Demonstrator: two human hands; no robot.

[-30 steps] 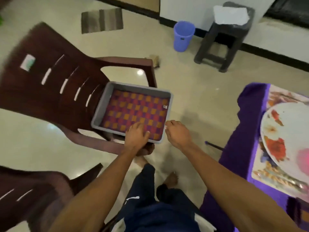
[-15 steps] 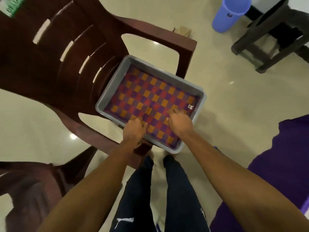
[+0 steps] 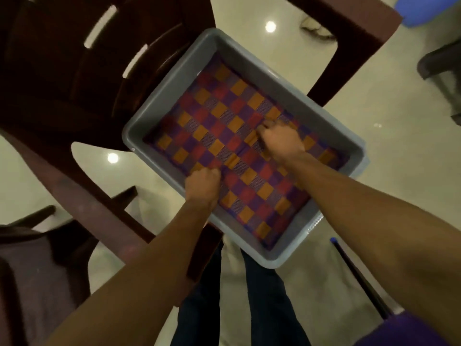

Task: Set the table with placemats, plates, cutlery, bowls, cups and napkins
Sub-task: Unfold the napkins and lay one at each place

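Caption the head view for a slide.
Both hands, left and right, pinch the checkered placemat inside a grey tray.

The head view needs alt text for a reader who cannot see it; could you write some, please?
Both hands, left hand and right hand, grip a checked placemat lying in a grey tray that rests on a dark brown chair, seen from above.

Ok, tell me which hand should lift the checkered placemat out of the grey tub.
Probably both, with the right hand leading: it grips a fold near the middle of the checkered placemat, while the left hand pinches only its near edge by the grey tub wall.
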